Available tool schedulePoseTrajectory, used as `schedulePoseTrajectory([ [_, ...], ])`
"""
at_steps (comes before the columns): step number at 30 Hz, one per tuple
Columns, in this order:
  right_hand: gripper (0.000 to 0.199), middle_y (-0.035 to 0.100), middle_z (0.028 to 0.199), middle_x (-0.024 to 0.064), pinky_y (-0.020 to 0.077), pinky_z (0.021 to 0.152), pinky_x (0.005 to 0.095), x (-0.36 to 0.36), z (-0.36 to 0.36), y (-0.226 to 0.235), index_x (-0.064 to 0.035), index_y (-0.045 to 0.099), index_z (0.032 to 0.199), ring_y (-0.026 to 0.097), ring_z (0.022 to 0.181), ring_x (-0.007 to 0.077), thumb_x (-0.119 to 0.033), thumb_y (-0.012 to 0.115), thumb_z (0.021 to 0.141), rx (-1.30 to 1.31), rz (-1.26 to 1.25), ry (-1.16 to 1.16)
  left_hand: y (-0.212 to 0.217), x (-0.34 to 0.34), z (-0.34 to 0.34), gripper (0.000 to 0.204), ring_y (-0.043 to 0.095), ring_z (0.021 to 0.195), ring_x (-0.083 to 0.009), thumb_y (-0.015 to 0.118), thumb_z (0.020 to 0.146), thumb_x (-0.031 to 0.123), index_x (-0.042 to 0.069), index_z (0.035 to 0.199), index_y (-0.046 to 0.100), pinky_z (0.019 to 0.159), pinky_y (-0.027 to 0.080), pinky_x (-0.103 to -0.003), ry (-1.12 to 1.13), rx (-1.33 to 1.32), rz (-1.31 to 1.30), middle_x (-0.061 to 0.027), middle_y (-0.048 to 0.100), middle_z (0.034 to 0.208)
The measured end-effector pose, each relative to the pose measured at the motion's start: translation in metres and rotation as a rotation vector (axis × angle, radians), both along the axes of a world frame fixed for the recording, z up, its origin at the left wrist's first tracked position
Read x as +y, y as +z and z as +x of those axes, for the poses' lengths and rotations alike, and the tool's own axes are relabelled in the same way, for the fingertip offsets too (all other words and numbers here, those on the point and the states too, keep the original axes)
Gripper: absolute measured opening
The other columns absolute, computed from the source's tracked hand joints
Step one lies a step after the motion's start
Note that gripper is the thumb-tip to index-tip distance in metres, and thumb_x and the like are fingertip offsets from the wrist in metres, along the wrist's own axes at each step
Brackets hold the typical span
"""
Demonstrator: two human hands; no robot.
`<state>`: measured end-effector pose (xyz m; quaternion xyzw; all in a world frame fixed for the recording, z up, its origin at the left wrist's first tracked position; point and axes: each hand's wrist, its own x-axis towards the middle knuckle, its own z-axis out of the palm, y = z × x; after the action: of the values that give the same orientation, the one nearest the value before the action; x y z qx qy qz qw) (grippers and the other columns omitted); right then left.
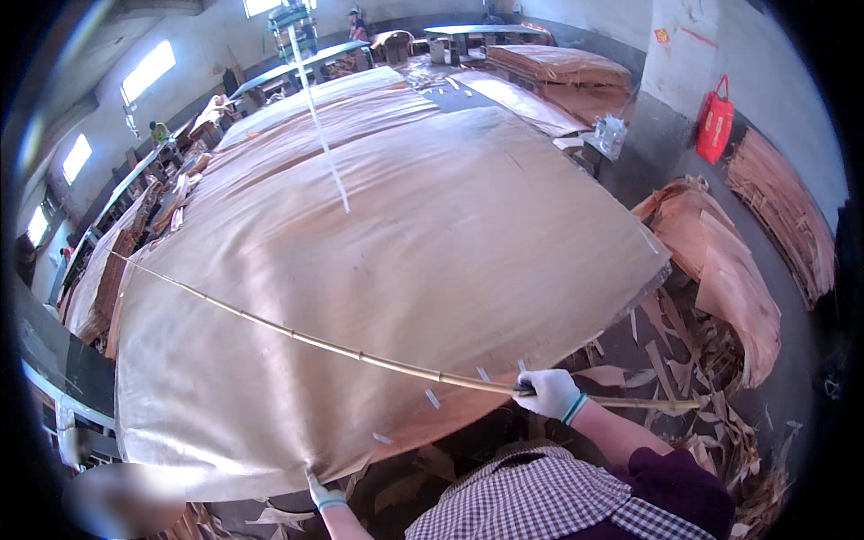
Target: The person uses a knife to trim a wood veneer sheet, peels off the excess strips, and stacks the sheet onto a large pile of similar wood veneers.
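My right hand point(549, 394), in a white glove with a teal cuff, is closed around a long bamboo pole point(333, 346). The pole slants across a large tan wood veneer sheet point(432, 243), its thin end reaching the far left side and its thick end sticking out past my right wrist. At the sheet's near edge, my left hand point(326, 495), gloved the same way, pinches the border, where a crease runs up into the sheet. Small clear tape strips point(433, 398) lie along the near right edge.
Crumpled veneer point(711, 261) lies at right above scattered scraps point(666, 351) on the floor. Stacked veneer point(562, 72) stands at the back, near a pillar point(688, 81) and a hanging red bag point(715, 126). A blurred patch point(124, 500) covers the lower left. Other people are far off.
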<state>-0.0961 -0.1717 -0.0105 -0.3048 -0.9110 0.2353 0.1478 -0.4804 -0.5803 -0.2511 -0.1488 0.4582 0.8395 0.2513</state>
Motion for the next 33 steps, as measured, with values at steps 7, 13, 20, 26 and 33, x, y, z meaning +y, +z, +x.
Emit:
schedulePoseTrajectory([
  [7, 0.019, 0.065, 0.068, 0.0121, 0.0506, 0.058, 0.0396, 0.003, 0.006, -0.017, -0.0096, 0.065, 0.078, 0.064, 0.065, 0.0311, -0.028, 0.069, 0.075, -0.043, -0.054, -0.068, 0.079, 0.054, 0.036, 0.054, 0.045, 0.122, -0.0333, 0.058, 0.089, 0.018, -0.001, 0.136, 0.041, 0.104, 0.036, -0.041, 0.307, 0.506, -1.295, -0.0196, 0.039, 0.142],
  [13, 0.021, 0.063, 0.07, 0.016, 0.0495, 0.057, 0.0395, 0.0, -0.014, -0.02, -0.007, 0.063, 0.078, 0.063, 0.065, 0.0335, -0.023, 0.074, 0.072, -0.046, -0.088, -0.018, 0.095, 0.178, -0.054, 0.069, 0.016, 0.143, -0.0294, 0.049, 0.092, 0.035, 0.007, 0.148, 0.02, 0.117, 0.009, -0.042, -0.481, 1.306, -1.607, -0.0138, 0.021, 0.153],
  [20, 0.024, 0.055, 0.063, 0.0177, 0.0456, 0.055, 0.0353, 0.006, -0.019, -0.018, -0.0031, 0.057, 0.073, 0.055, 0.056, 0.0345, -0.017, 0.076, 0.069, -0.004, -0.098, -0.04, 0.071, 0.229, -0.061, 0.069, 0.017, 0.142, -0.0315, 0.038, 0.093, 0.049, 0.006, 0.147, 0.024, 0.116, 0.01, -0.045, -0.524, 1.222, -1.605, -0.0119, 0.021, 0.154],
  [26, 0.023, 0.057, 0.063, 0.0166, 0.0465, 0.056, 0.0351, 0.012, -0.014, -0.028, -0.0026, 0.058, 0.074, 0.059, 0.057, 0.0312, -0.016, 0.075, 0.069, -0.088, -0.178, -0.047, 0.076, 0.193, -0.008, 0.069, 0.018, 0.141, -0.0319, 0.044, 0.092, 0.043, 0.006, 0.146, 0.025, 0.116, 0.013, -0.045, -0.505, 1.195, -1.602, -0.0139, 0.021, 0.153],
  [33, 0.021, 0.063, 0.07, 0.0151, 0.0508, 0.059, 0.0361, -0.005, -0.009, -0.005, -0.0065, 0.065, 0.082, 0.064, 0.066, 0.0324, -0.023, 0.074, 0.072, -0.008, -0.153, -0.033, 0.034, 0.06, 0.068, 0.068, 0.02, 0.14, -0.0352, 0.053, 0.089, 0.032, -0.001, 0.143, 0.029, 0.115, 0.012, -0.044, -0.689, 1.039, -1.697, -0.0197, 0.029, 0.149],
])
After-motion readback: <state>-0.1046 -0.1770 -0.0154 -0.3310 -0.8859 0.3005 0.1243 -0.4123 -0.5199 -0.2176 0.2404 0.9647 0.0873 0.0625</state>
